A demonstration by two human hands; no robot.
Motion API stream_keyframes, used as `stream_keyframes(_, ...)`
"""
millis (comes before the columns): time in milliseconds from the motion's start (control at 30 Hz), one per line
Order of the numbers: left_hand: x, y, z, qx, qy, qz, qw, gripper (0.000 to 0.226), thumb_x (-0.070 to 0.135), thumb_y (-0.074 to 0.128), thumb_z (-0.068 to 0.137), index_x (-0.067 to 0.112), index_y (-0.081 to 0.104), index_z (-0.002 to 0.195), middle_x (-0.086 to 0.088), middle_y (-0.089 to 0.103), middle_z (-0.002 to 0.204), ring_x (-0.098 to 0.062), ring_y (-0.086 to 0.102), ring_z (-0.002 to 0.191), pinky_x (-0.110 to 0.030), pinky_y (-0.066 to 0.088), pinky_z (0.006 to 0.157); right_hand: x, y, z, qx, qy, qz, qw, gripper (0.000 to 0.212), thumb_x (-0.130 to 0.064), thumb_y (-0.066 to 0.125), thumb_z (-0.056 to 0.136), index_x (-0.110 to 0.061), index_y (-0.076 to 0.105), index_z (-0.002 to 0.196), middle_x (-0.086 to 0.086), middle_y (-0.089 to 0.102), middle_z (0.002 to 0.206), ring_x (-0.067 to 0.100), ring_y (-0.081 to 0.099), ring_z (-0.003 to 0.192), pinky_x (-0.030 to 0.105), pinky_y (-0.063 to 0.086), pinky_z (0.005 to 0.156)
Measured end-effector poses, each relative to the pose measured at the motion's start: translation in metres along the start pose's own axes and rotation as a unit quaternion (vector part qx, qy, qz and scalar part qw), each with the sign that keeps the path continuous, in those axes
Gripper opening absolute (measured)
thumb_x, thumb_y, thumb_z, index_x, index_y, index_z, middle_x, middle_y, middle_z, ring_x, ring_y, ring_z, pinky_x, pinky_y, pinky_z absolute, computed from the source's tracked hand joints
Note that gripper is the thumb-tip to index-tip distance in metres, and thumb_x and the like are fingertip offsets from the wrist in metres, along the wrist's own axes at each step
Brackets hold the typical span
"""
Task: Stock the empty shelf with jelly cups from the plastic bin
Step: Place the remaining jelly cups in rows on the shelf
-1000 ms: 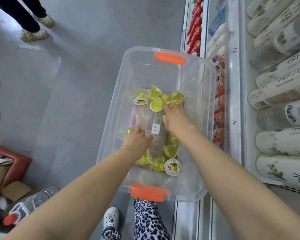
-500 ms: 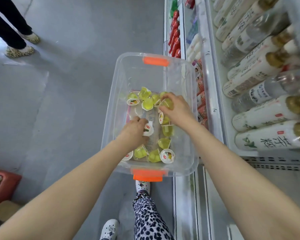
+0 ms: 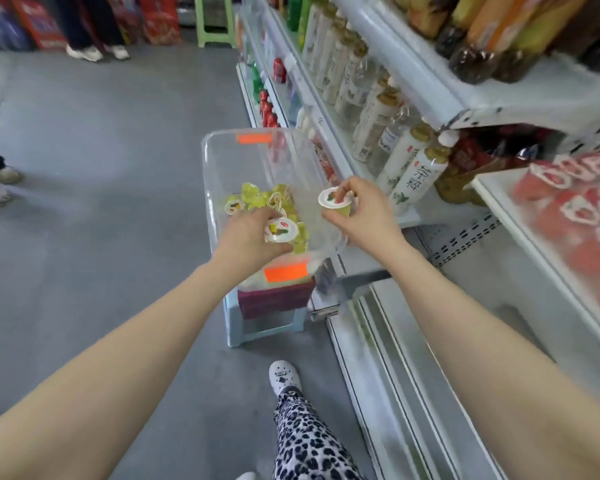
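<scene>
Holding one jelly cup (image 3: 280,230) in my left hand (image 3: 248,237), fingers pinched round it, low over the plastic bin (image 3: 219,168). Right hand (image 3: 364,216) w/ arm stretched fwd grips another cup (image 3: 336,202) upright, lifted just beside bin's shelf-side rim. More cups (image 3: 253,199) lie below & beyond left hand.

Two hands (image 3: 248,233) (image 3: 364,216), two held jelly cups (image 3: 280,231) (image 3: 336,201), one bin (image 3: 222,161).

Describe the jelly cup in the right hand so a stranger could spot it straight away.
Find the clear bin with orange handles, standing beside the shelves. At its right rim the right hand holds a jelly cup pinched in its fingers. Unlike the loose cups in the bin, it is lifted upright, white lid up, yellow-green body below.
</scene>
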State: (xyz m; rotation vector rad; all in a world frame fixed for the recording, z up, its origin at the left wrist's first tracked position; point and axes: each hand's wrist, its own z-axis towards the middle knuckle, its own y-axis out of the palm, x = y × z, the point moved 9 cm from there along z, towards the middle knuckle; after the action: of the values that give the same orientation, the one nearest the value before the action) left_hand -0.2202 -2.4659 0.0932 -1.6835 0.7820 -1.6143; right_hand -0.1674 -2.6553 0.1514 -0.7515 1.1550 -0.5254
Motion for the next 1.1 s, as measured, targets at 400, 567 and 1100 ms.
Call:
stream_keyframes(400,0.158,-0.036,-0.132,-0.014,0.218,-0.02,0.976,0.049,0.041,0.081,0.071,0.02,0.064,0.111,0.004,0.066,0.106,-0.016,0.059,0.097,-0.027,0.039,0.074,-0.039,-0.162,-0.19,0.157,0.032,-0.109,0.981,0.029,-0.038,0.073,0.077,-0.024,0.049,0.087,-0.004,0.057,0.091,0.016,0.051,0.083,0.028,0.029,0.066)
stream_keyframes(567,0.224,-0.029,-0.169,-0.042,0.288,-0.05,0.955,0.047,0.04,0.08,0.073,0.022,0.063,0.113,0.01,0.062,0.101,-0.014,0.059,0.094,-0.032,0.048,0.079,-0.04,-0.235,-0.26,0.243,0.067,-0.143,0.957,0.028,-0.036,0.072,0.079,-0.024,0.049,0.089,-0.007,0.054,0.095,0.015,0.047,0.09,0.03,0.031,0.071)
stream_keyframes(1100,0.457,0.067,-0.308,-0.09,0.477,-0.081,0.871,0.059,0.05,0.078,0.072,0.019,0.063,0.121,0.003,0.066,0.117,-0.016,0.059,0.107,-0.029,0.044,0.09,0.005,-0.421,-0.515,0.414,0.196,-0.23,0.859,0.031,-0.042,0.074,0.076,-0.022,0.054,0.09,-0.002,0.06,0.093,0.02,0.054,0.092,0.036,0.041,0.081)
